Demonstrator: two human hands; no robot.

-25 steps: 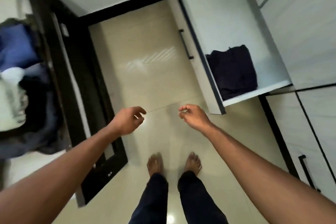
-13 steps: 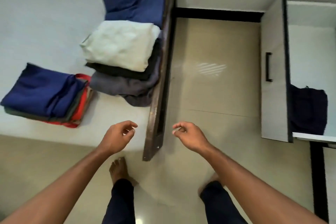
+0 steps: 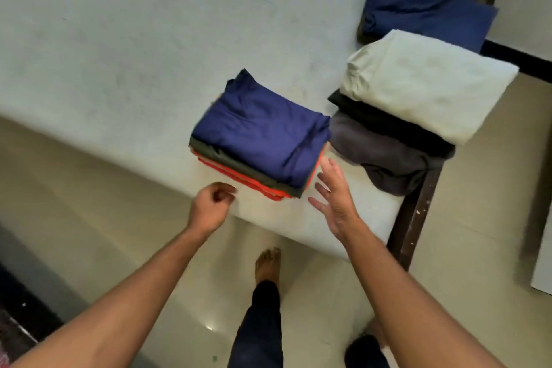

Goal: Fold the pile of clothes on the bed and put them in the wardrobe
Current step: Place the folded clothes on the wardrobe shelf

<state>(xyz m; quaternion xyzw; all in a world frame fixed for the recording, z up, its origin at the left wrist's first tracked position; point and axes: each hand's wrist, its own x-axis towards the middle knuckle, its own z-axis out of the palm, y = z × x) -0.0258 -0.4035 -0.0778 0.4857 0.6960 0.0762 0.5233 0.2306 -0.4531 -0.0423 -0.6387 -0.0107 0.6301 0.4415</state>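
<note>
Three stacks of folded clothes lie on the white bed (image 3: 119, 48). The nearest stack (image 3: 263, 134) has a navy top piece over olive and red layers, close to the bed's front edge. To its right a pale grey-green piece (image 3: 427, 84) tops black and dark grey garments. Behind that lies a second navy stack (image 3: 424, 9). My left hand (image 3: 212, 206) hovers just short of the nearest stack's front left corner, fingers loosely curled and holding nothing. My right hand (image 3: 334, 197) is spread with straight fingers beside that stack's right corner, not gripping it.
The bed's dark wooden footboard (image 3: 415, 212) runs along the right edge. Beige tiled floor (image 3: 89, 218) lies between me and the bed. My feet and dark trousers (image 3: 265, 293) are below. A dark object sits at the bottom left corner. The wardrobe is out of view.
The view has swung left from the wardrobe to the bed. Both hands have reached forward to the nearest navy-topped stack, and my right hand has spread its fingers.
</note>
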